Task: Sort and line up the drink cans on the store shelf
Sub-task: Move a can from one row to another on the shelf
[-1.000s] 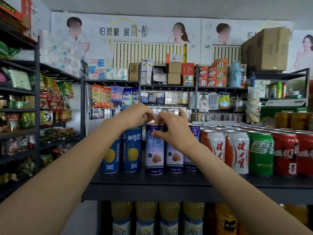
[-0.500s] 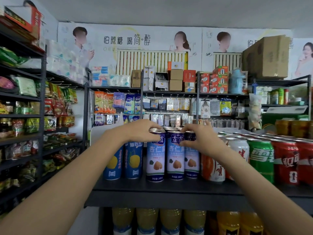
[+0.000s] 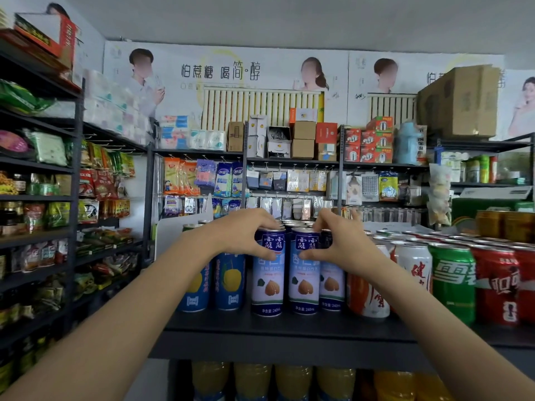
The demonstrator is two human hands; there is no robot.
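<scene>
Both hands hid the upper sides of two tall blue-and-white almond-drink cans (image 3: 267,273), upright on the dark metal shelf (image 3: 289,325). Left hand (image 3: 243,235) gripped the left can, right hand (image 3: 337,241) its right neighbour (image 3: 304,273), fingers curled round the rims.

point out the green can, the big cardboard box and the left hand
green can (image 3: 452,280): head view, on its white lettering
big cardboard box (image 3: 463,102): head view, on its front face
left hand (image 3: 240,235): head view, on the back of the hand
</scene>
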